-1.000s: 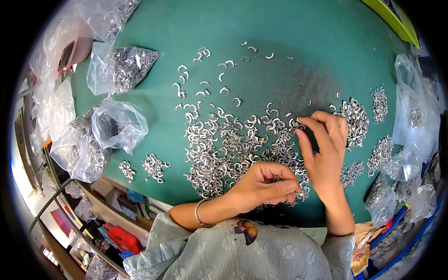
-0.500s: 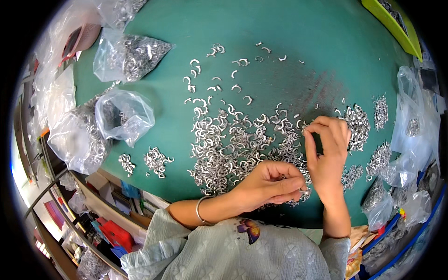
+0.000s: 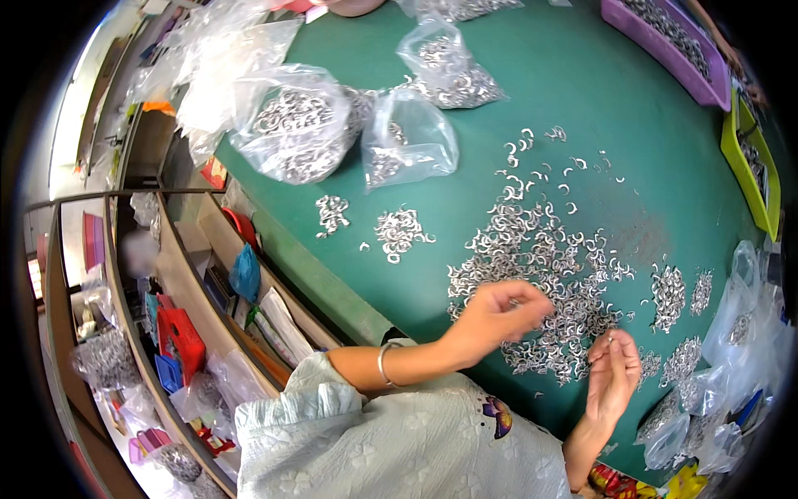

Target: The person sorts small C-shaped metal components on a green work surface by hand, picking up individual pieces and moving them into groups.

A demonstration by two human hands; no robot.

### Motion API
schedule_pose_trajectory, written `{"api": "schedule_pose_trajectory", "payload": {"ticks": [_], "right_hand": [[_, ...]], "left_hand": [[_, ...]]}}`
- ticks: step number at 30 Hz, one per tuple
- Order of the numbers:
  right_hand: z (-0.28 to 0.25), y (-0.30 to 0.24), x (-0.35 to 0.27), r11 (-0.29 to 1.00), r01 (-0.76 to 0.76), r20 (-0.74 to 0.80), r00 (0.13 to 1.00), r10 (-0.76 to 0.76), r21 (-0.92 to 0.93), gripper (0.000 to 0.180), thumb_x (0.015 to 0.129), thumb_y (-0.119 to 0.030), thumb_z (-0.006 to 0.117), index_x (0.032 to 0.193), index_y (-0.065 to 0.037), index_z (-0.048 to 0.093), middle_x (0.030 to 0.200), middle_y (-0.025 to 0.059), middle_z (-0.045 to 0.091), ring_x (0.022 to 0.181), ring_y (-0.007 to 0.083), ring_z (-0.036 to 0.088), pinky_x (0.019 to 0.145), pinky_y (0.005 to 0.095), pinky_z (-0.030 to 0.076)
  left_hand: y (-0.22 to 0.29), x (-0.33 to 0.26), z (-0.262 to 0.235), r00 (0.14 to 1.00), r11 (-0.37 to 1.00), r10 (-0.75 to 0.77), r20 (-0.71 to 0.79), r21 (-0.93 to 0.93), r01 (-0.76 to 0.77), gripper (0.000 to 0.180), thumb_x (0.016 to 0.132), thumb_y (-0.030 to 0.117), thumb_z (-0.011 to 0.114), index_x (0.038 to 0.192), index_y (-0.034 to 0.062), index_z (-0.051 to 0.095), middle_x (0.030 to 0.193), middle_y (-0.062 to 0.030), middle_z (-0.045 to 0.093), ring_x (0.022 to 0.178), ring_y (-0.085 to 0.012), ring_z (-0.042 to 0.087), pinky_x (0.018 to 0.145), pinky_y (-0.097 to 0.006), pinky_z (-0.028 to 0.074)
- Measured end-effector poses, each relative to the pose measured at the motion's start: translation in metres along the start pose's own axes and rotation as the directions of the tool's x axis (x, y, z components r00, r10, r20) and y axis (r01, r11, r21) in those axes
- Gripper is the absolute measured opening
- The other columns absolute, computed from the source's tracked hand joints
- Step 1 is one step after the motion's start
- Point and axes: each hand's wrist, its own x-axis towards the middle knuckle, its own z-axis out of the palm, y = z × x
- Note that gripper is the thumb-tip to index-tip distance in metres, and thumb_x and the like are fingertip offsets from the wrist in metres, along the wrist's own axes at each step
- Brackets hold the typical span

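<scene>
Left hand (image 3: 499, 316) pinches small C-shaped metal clips above the clip pile (image 3: 540, 266); its exact hold cannot be told. Right hand (image 3: 613, 378) grasps one clip at its fingertips. Tiny clips could slip from either pinch, dropping unsorted into the pile beneath.

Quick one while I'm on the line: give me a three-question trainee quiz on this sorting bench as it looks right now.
1. True or false: the left hand rests over the big pile of metal clips.
2. Which colour is the table? A red, B green, C white.
3. What is worn on the left wrist?

Key
1. True.
2. B.
3. A thin bracelet.
</scene>
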Motion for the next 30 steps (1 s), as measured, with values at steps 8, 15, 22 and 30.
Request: {"api": "schedule_pose_trajectory", "payload": {"ticks": [8, 15, 22, 30], "right_hand": [[0.025, 0.020, -0.024, 0.923, -0.206, 0.113, 0.978, 0.178, 0.324, 0.012, 0.090, -0.004, 0.052, 0.099, 0.003, 0.056, 0.081, 0.0076, 0.050, 0.072, 0.0152, 0.045, 0.062, 0.0269, 0.037], [0.045, 0.034, -0.043, 0.902, -0.279, 0.159, 0.958, 0.238, 0.330, 0.015, 0.092, -0.007, 0.051, 0.105, 0.000, 0.052, 0.088, 0.0083, 0.049, 0.076, 0.0150, 0.045, 0.061, 0.0248, 0.038], [0.052, 0.045, -0.059, 0.971, -0.191, 0.147, 0.974, 0.169, 0.145, 0.014, 0.090, -0.003, 0.054, 0.104, 0.000, 0.056, 0.086, 0.0093, 0.057, 0.070, 0.0155, 0.052, 0.061, 0.0260, 0.043], [0.047, 0.053, -0.067, 0.987, -0.150, 0.207, 0.969, 0.135, 0.060, 0.016, 0.090, -0.002, 0.055, 0.104, 0.002, 0.059, 0.085, 0.0108, 0.060, 0.071, 0.0167, 0.057, 0.063, 0.0278, 0.048]], "left_hand": [[0.003, -0.033, -0.074, 0.977, 0.950, 0.144, -0.155, -0.256, -0.181, 0.017, 0.096, 0.018, 0.052, 0.095, 0.0023, 0.059, 0.075, 0.0014, 0.051, 0.055, -0.0025, 0.033, 0.047, -0.018, 0.026], [-0.003, -0.047, -0.086, 0.978, 0.894, 0.181, -0.099, -0.398, -0.206, 0.017, 0.096, 0.020, 0.050, 0.094, 0.0043, 0.056, 0.077, 0.0012, 0.049, 0.056, -0.0033, 0.031, 0.048, -0.018, 0.026], [-0.005, -0.058, -0.097, 0.958, 0.896, 0.264, -0.115, -0.339, -0.287, 0.019, 0.096, 0.020, 0.050, 0.092, 0.0025, 0.056, 0.076, 0.0008, 0.049, 0.057, -0.0036, 0.032, 0.048, -0.018, 0.026], [-0.002, -0.056, -0.110, 0.931, 0.910, 0.284, -0.229, -0.241, -0.337, 0.021, 0.095, 0.020, 0.053, 0.092, 0.0002, 0.058, 0.079, -0.0005, 0.052, 0.057, -0.0034, 0.035, 0.047, -0.017, 0.029]]}}
